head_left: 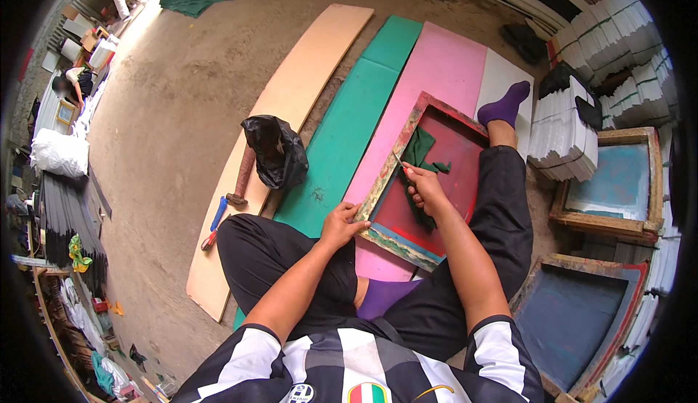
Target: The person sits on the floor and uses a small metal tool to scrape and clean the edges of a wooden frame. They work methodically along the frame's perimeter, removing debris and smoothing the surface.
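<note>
Frame (pixel 379 185) with a red mesh (pixel 458 157) is lying between the legs of the person, mostly on the pink board (pixel 447 61). The left hand (pixel 342 225) is holding its near left corner, with the thumb on the upper side of the wood. The right hand (pixel 427 190) is closed around a small thin tool (pixel 398 158), and the tip of this tool is at the left bar; whether it touches the wood, I cannot tell. Inside the bars, on the mesh, lies a green cloth (pixel 419 147), partly hidden by the right hand.

To the left of the pink board there is a green board (pixel 356 105), and after it a tan board (pixel 305 76). A black bag (pixel 280 159) stands across these two, open at the top. Just beside it, on the tan board, lies a hammer (pixel 243 177), and nearer to the knee a blue-handled tool (pixel 219 212).

The right foot, in a purple sock (pixel 507 105), rests beyond the far right corner. Further to the right are white bundles (pixel 563 130) and two other wooden frames, one with blue mesh (pixel 614 185), one with dark grey mesh (pixel 574 316). Far to the left, a co-worker (pixel 76 86) is bending over some things.
</note>
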A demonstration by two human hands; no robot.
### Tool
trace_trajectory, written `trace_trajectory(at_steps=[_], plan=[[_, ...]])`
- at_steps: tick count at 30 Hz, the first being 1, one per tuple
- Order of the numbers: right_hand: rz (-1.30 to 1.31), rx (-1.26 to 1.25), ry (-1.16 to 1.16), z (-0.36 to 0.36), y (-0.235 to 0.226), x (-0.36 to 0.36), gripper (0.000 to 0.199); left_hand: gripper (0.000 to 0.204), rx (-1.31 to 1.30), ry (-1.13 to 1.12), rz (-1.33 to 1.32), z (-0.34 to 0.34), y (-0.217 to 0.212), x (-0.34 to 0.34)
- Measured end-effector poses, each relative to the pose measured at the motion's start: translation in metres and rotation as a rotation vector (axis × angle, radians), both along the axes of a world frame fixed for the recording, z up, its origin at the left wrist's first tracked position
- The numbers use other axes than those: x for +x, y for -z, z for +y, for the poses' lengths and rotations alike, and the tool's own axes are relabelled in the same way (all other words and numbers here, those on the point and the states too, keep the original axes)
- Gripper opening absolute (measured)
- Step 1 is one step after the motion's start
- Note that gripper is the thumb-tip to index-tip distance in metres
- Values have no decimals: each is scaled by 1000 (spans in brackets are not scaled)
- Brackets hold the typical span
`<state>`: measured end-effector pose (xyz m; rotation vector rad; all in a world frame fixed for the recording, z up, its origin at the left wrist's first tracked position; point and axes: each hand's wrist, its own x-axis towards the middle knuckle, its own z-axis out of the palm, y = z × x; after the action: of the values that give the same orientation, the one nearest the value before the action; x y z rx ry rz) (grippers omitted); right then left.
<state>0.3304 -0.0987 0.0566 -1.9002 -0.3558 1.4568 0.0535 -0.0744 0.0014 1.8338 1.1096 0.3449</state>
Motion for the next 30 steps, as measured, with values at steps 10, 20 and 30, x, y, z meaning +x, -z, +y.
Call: trace_trajectory(at_steps=[10,20,30], plan=[[-718,154,-319,-24,-7,-4,35,58,103,3,-30,-1,8,0],[-841,9,-492,-15,-40,-18,36,58,71,9,1,-2,2,0],[-412,263,-204,-23,10,6,36,56,144,16,-14,-2,9,-1]])
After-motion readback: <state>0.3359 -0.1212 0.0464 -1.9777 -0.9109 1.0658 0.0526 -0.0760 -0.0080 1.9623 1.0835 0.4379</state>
